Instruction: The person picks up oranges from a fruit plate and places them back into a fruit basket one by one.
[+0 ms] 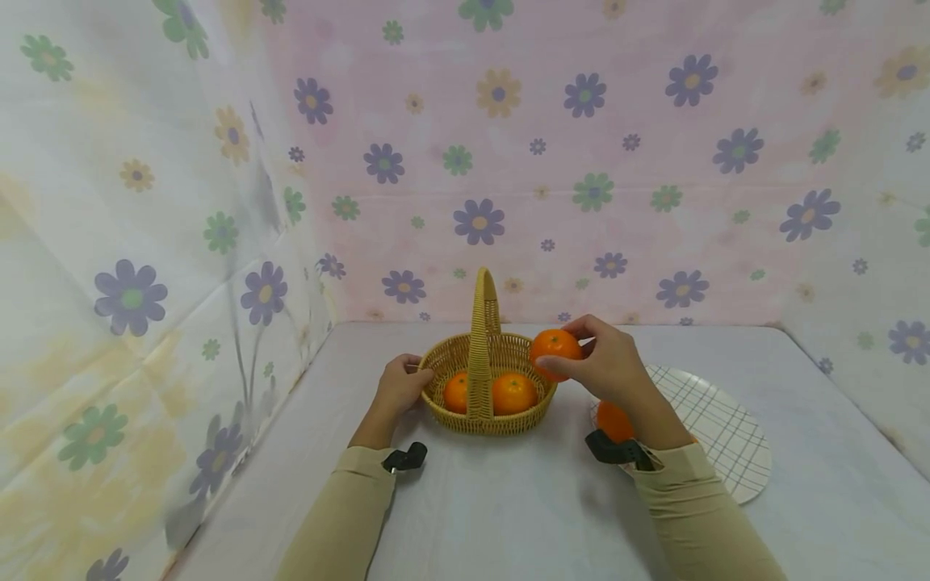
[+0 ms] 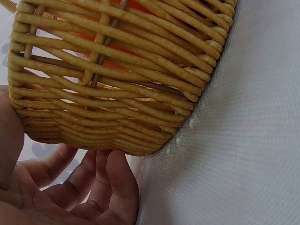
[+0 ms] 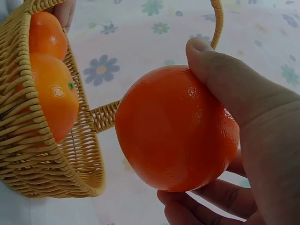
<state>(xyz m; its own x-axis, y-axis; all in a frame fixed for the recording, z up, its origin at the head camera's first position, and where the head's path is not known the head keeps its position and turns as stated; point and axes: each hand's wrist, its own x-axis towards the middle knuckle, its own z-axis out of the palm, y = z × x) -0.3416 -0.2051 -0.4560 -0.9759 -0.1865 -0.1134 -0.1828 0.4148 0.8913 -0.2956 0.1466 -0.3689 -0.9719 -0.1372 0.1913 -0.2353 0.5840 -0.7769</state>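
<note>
A wicker basket (image 1: 445, 411) with a tall arched handle stands on the table. My left hand (image 1: 400, 387) grips its left end, thumb at the rim; in the left wrist view the curled fingers (image 2: 123, 183) lie against the woven side. Two oranges sit inside, a partly hidden one (image 1: 455, 392) left of the handle and another orange (image 1: 514, 394) to the right. Between thumb and fingers, my right hand (image 1: 610, 363) holds an orange (image 1: 555, 353) at the basket's right rim. The right wrist view shows this held orange (image 3: 173, 131) beside the basket opening.
To the right lies a white plate (image 1: 715, 420) with a dark grid pattern. An orange (image 1: 613, 421) on it is partly covered by my right wrist. Flowered cloth (image 1: 538, 169) hangs behind and along both sides of the table.
</note>
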